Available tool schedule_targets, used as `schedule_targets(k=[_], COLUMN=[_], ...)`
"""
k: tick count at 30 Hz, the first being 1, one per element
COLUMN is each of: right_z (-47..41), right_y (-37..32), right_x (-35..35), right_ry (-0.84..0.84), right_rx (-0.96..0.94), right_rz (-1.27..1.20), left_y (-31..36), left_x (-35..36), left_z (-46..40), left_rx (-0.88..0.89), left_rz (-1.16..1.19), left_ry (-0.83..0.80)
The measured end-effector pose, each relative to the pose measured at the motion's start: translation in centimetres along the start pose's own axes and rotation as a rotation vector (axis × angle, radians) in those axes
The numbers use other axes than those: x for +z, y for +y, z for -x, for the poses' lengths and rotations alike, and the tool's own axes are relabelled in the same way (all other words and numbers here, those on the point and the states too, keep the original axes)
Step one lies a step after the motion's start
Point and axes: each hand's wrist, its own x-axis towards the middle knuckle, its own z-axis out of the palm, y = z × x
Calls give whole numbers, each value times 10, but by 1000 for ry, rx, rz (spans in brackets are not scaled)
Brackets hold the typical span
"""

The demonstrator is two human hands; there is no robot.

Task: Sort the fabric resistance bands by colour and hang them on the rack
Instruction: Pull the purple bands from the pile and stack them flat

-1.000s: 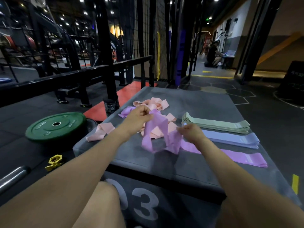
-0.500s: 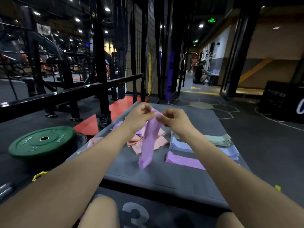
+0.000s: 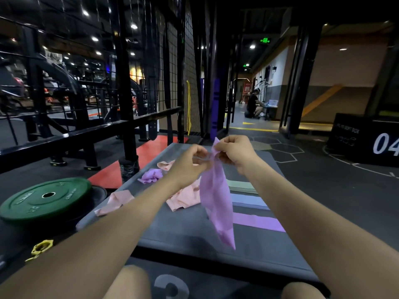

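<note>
My left hand (image 3: 190, 161) and my right hand (image 3: 234, 151) pinch the top end of a purple band (image 3: 217, 199), which hangs straight down above the grey soft box (image 3: 187, 231). On the box lie loose pink bands (image 3: 185, 197), one pink band (image 3: 114, 201) at its left edge and a crumpled purple band (image 3: 150, 175). To the right are flat stacks: green bands (image 3: 240, 186), blue bands (image 3: 248, 200) and a purple band stack (image 3: 258, 221). The black mesh rack (image 3: 172, 67) stands behind the box.
A green weight plate (image 3: 46, 198) lies on the floor at the left, with a yellow collar (image 3: 41, 248) near it. A black rail (image 3: 86, 131) runs along the left. A black box marked 04 (image 3: 364, 139) stands at the right. A person crouches far back.
Both hands lifted the purple band off the box and came together at its top end. It now hangs longer and straighter. The view tilted upward.
</note>
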Motion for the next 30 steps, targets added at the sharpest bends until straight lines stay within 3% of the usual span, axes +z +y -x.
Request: schedule_targets(k=[2, 6, 10, 13, 18, 30], right_z=[2, 12, 16, 15, 26, 33], right_y=[-3, -10, -10, -2, 13, 24], right_x=[-1, -5, -15, -22, -23, -20], right_ry=[-11, -108, -107, -42, -228, -188], right_rx=[8, 15, -22, 16, 135, -211], right_rz=[-11, -109, -72, 67, 85, 430], left_y=[-2, 2, 7, 8, 5, -7], left_x=[7, 15, 15, 12, 8, 12], left_z=[2, 0, 0, 0, -5, -6], left_rx=[-7, 50, 60, 8, -154, -388], left_rz=[-4, -56, 8, 112, 273, 396], left_ry=[-52, 111, 135, 149, 198, 278])
